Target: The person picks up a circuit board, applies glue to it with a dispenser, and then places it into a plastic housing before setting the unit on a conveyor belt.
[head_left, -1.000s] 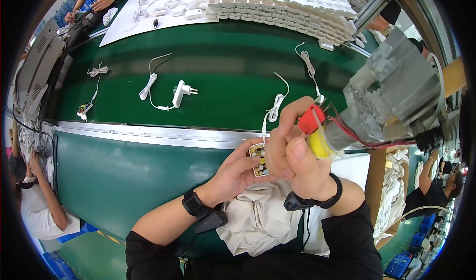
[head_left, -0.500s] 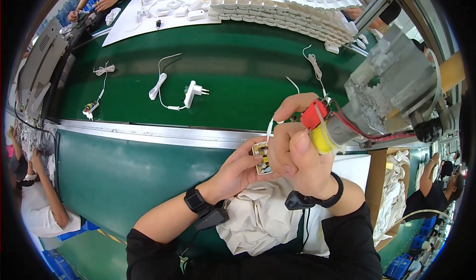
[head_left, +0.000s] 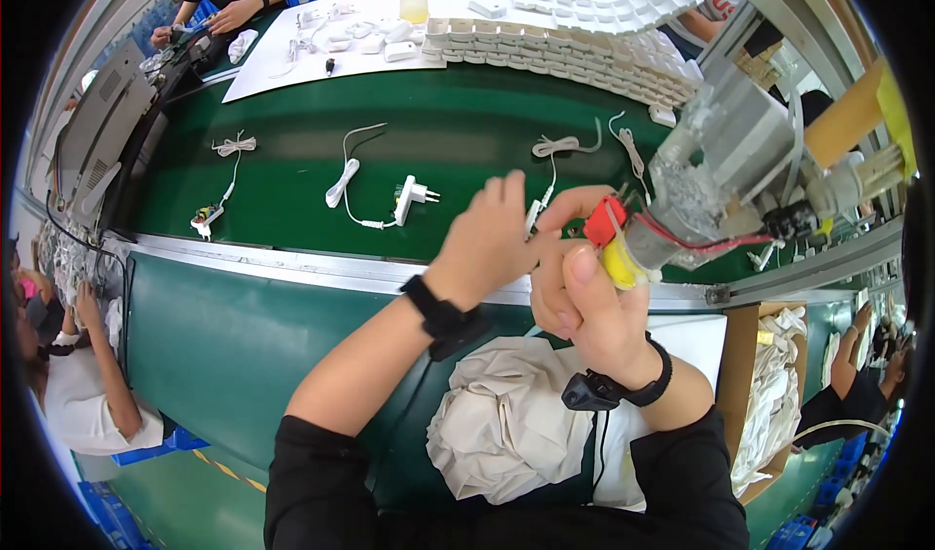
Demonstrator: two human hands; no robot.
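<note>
Left hand (head_left: 495,233): beyond silver metal rail (head_left: 292,265), grip cannot be told | Bundled white cable with slim end-piece (head_left: 556,148): beyond rail, beside left hand | Right hand (head_left: 596,306): clamped on grey cylindrical tool (head_left: 651,246)

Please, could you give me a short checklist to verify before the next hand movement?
1. Right hand holds the grey tool: ok.
2. Left hand holds nothing: cannot tell, its palm is hidden.
3. White plug with two pins lies apart from both hands: ok.
4. Hands covered: not ok, both are bare.
5. Space between the forearms is free: not ok, crumpled white cloth lies there.
</note>
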